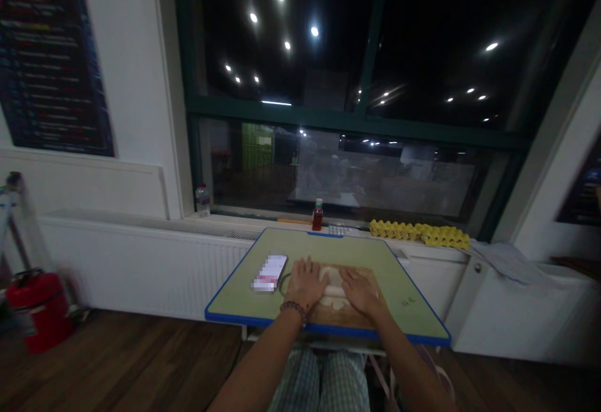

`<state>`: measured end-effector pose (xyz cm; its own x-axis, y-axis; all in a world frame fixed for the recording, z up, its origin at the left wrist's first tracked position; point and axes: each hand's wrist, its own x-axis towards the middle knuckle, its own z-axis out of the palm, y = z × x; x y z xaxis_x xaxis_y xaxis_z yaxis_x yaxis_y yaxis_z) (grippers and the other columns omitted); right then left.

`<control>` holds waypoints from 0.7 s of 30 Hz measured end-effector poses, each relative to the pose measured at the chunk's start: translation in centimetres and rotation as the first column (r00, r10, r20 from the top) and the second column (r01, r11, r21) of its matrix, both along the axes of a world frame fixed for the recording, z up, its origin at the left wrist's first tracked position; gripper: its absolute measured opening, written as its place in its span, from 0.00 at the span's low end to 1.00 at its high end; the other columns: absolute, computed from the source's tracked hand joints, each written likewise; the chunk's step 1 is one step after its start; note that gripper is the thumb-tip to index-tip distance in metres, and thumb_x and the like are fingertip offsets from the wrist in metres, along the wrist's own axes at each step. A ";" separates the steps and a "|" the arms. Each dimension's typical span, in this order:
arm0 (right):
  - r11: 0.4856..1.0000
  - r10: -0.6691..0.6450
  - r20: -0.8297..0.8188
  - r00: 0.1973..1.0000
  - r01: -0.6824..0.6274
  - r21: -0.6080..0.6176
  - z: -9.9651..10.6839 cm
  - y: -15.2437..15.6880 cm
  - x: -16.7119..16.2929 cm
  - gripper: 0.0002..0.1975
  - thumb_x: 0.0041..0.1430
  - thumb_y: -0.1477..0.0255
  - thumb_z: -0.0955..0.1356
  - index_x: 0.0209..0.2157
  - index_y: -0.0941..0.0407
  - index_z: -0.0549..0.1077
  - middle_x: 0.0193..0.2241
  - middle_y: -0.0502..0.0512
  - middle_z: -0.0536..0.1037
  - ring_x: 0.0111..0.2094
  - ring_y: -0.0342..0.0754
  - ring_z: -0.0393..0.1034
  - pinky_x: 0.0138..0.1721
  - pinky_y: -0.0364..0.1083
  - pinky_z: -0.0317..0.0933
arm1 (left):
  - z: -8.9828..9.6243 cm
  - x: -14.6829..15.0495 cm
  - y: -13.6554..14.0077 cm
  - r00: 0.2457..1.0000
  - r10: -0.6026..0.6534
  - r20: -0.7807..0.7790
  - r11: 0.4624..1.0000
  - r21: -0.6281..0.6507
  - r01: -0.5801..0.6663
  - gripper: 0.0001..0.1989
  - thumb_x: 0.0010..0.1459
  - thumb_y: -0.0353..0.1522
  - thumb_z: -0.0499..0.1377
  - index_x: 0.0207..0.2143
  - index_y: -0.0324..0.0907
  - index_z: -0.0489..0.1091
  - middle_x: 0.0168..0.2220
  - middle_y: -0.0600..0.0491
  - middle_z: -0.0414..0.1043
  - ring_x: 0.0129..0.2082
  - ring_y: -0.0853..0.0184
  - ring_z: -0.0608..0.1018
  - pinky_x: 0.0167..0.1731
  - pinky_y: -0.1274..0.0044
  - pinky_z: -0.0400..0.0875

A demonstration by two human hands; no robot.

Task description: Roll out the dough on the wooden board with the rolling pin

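Pale flattened dough point(334, 303) lies on a wooden board point(342, 319), its lower edge uneven. Across it, between my hands, runs a pale rod point(334, 290) that looks like a rolling pin, its ends hidden under my palms. My left hand point(306, 283), with a braided bracelet at the wrist, rests flat on the rod's left end, fingers stretched forward and apart. On the right end lies my right hand point(359, 290), palm down with its fingers extended. Neither hand wraps its fingers round anything.
A phone point(271, 272) with a lit screen lies left of the board on the blue-edged table point(248, 262). Behind it, the sill holds a bottle of reddish liquid point(317, 216), a clear bottle point(202, 201) and yellow egg trays point(419, 234). A red container point(40, 309) stands at left.
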<state>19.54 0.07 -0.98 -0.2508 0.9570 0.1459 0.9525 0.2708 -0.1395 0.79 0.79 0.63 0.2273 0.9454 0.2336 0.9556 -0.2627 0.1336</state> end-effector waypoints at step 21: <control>0.963 -0.270 -0.033 0.962 0.270 0.004 -0.3 2.2 -1.3 0.27 0.65 0.66 0.56 0.61 0.60 0.66 0.61 0.62 0.66 0.64 0.54 0.56 0.64 0.52 0.43 | -3.4 0.5 3.0 0.998 0.049 0.038 0.995 0.086 -0.052 0.31 0.63 0.44 0.45 0.66 0.43 0.56 0.67 0.44 0.57 0.67 0.48 0.55 0.64 0.56 0.43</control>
